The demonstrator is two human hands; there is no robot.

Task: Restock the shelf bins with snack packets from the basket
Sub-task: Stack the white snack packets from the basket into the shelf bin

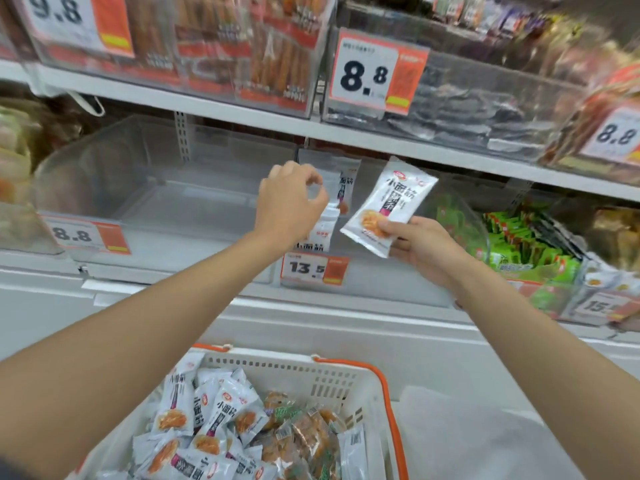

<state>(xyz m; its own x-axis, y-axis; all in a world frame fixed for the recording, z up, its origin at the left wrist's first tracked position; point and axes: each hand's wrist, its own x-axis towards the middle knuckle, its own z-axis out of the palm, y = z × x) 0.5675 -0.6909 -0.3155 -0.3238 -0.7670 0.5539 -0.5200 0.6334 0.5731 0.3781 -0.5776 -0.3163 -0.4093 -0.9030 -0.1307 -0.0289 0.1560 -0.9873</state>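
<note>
Snack packet (388,202) held up at the shelf bin (374,277), not yet placed.

The packet appears light, soft and slick-filmed, and is best taken by a sealed end. The right grip (419,247) pinches its lower end, with the body tilted up above the fingers, just in front of the bin. The left grip (289,202) hovers loosely curled over packets inside; whether it holds one cannot be told. The basket (346,370) lies below.
</note>
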